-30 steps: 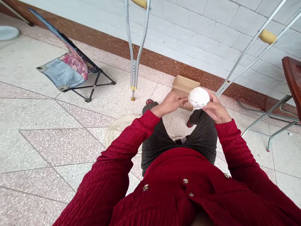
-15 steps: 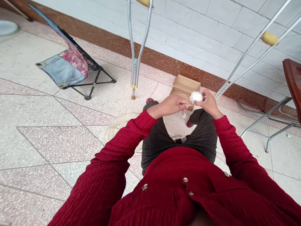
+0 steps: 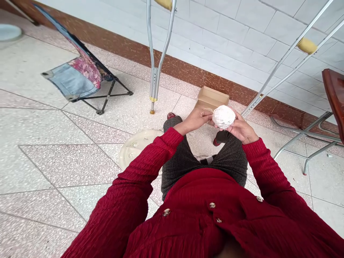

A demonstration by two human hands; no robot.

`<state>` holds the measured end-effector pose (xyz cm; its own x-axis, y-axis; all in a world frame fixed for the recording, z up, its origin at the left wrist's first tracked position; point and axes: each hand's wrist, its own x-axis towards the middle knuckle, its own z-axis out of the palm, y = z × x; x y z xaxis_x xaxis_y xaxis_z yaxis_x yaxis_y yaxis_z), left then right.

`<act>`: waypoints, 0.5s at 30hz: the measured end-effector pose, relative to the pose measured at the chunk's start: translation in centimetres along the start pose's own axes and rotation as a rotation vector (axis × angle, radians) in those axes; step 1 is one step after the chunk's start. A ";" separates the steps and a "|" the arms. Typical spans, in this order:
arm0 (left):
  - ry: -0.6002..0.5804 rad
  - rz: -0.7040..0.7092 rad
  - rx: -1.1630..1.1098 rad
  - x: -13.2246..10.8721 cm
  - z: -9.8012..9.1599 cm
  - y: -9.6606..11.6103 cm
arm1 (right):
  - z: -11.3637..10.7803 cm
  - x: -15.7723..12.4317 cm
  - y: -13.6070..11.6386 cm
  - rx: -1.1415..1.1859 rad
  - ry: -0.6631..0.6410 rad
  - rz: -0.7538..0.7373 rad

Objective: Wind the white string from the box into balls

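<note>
A round white yarn piece (image 3: pixel 224 116) with ribbed rows sits in front of my knees. My right hand (image 3: pixel 241 128) is closed around its right and lower side, fingers curled under it. At the piece's left edge, my left hand (image 3: pixel 198 118) is closed in a pinch. A thin pale yarn strand (image 3: pixel 207 109) loops up by the left fingertips. Whether a slim tool is also in that pinch is hidden. Behind the hands, an open cardboard box (image 3: pixel 213 97) stands on the floor, its lower part partly covered by them.
A folding chair (image 3: pixel 77 79) stands at the left. One crutch (image 3: pixel 154 79) leans on the wall ahead, another crutch (image 3: pixel 285 61) at the right. A brown wooden seat (image 3: pixel 334 96) on metal legs is at the right edge. Beside my left leg lies a round cream plastic top (image 3: pixel 134 145).
The white piece has turned and tilted, showing a broader ribbed face. My right hand has moved slightly down beneath it, and my left hand has come closer to its edge.
</note>
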<state>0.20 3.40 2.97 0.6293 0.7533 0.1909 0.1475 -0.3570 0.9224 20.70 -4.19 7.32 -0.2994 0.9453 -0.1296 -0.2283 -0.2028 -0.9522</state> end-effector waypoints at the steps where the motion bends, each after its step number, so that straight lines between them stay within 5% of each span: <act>1: -0.020 -0.009 -0.015 -0.1 0.3 -0.2 | 0.2 0.1 -0.5 -0.030 0.004 -0.028; 9: -0.180 -0.058 -0.061 -1.5 1.7 -0.8 | 0.4 1.8 -2.4 -0.625 0.232 -0.222; 15: -0.252 -0.030 -0.043 -2.0 1.6 0.4 | -1.5 3.5 0.0 -1.146 0.460 -0.249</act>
<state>0.22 0.84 2.41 0.7963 0.5998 0.0784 0.1396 -0.3083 0.9410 21.05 -0.49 6.42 0.0386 0.9741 0.2229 0.7704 0.1131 -0.6275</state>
